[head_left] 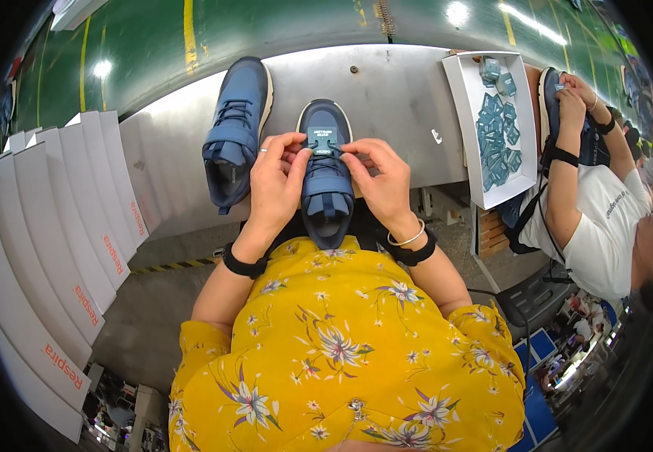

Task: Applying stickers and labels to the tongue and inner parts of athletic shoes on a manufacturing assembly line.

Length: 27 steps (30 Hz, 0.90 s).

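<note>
A blue sneaker (pixel 326 184) with a dark toe and pale sole lies in front of me, its toe pointing away and its heel close to my body. Over its laces sits a small teal tag (pixel 322 141) with pale print. My left hand (pixel 279 175) pinches the tag's left edge between thumb and fingers. From the other side, my right hand (pixel 380 179) grips its right edge, also in a pinch. The matching sneaker (pixel 234 128) with a strap across it stands to the left, touched by neither hand.
White shoe boxes (pixel 77 218) are stacked at the left. On the metal table (pixel 386 83), a white open box (pixel 484 192) holds many teal tags (pixel 498 143). At the right, a co-worker (pixel 594 218) in a white shirt handles another dark shoe (pixel 547 98).
</note>
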{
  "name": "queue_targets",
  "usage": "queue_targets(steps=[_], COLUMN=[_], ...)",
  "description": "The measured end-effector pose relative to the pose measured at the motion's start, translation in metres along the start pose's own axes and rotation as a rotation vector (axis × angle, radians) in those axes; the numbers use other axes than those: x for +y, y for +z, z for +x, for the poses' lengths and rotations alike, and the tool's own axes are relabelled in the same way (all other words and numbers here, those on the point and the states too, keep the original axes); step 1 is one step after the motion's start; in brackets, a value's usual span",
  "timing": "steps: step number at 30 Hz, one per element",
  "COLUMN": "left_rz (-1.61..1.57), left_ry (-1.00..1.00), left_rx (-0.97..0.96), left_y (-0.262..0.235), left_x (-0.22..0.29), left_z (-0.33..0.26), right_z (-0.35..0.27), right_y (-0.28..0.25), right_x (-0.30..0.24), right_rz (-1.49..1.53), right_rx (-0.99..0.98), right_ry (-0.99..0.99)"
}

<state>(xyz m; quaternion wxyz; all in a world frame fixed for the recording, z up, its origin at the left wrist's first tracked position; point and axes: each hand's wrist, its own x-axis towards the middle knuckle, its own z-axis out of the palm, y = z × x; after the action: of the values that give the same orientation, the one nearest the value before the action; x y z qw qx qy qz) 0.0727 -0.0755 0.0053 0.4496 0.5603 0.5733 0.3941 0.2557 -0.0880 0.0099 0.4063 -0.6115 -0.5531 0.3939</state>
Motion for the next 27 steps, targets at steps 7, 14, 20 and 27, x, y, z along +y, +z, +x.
queue_targets(steps=[7,14,20,27], left_rz=[0.087,0.039,-0.025,0.082], left_ry=[-0.054,-0.094,-0.243,-0.159], left_rx=[-0.07,-0.189,-0.48,-0.425], left_y=[-0.009,-0.02,-0.03,-0.02], left_x=[0.001,0.004,0.019,0.012], left_z=[-0.015,-0.03,-0.035,-0.029], right_z=[0.009,0.03,0.027,0.029], right_y=[-0.083,-0.218,-0.235,-0.229], right_x=[-0.003,0.051,0.096,0.079], right_rz=[-0.464,-0.973,-0.876,-0.892], right_rx=[0.326,0.314,0.136,0.104], right_ry=[-0.096,-0.038,0.304,0.309])
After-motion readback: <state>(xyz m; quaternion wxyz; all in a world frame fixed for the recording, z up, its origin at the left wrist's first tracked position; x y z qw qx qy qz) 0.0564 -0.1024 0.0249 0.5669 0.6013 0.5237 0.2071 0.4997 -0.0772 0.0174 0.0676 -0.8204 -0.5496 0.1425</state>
